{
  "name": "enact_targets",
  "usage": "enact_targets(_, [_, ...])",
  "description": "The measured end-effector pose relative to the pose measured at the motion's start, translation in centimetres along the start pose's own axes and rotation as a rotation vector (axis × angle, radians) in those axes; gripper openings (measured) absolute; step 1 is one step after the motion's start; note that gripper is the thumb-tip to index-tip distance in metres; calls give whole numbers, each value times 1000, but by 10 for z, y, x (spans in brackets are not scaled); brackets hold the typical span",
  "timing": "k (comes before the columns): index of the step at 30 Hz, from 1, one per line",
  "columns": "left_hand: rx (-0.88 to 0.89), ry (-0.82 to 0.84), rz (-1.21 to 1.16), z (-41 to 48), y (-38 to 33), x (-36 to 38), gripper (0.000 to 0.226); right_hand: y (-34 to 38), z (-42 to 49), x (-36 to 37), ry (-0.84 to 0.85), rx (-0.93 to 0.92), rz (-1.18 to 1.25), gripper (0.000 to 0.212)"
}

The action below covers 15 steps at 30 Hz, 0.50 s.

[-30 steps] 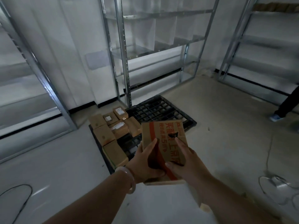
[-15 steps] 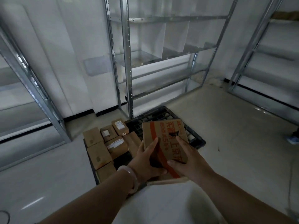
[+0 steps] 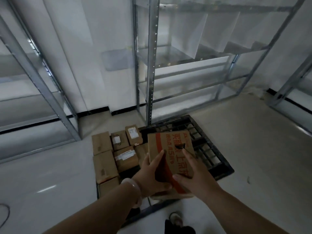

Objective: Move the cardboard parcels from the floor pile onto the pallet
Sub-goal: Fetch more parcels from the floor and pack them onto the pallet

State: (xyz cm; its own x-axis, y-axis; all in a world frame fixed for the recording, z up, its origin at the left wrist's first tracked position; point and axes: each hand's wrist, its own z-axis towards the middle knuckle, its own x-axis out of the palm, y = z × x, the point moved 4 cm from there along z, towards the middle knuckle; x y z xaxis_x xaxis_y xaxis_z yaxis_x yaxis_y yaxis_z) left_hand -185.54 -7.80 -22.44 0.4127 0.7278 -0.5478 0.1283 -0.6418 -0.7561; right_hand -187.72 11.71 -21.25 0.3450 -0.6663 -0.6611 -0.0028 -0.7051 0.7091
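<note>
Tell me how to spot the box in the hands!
Find the black pallet on the floor by the metal shelf. Brown boxes sit on its left part; in front of them, the left hand and right hand hold one box up. It alone has an orange stripe and orange writing.

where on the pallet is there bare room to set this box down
The right half of the pallet is bare grid, from the box, held by the left hand and right hand, out to the right edge and back to the shelf post. The left side is crowded: parcels packed in touching rows.
</note>
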Motion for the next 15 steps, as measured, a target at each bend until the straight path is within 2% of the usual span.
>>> enact_targets(6, [-155,-149,-109,39,51,-10,118,-4,95,29,255,-96,-42,87])
enact_targets(11, [-256,-237,-217,71,105,0,117,-18,157,70,426,-92,-60,86])
enact_targets(15, [-339,-292,-276,92,171,16,113,-38,194,126,540,-18,-75,91])
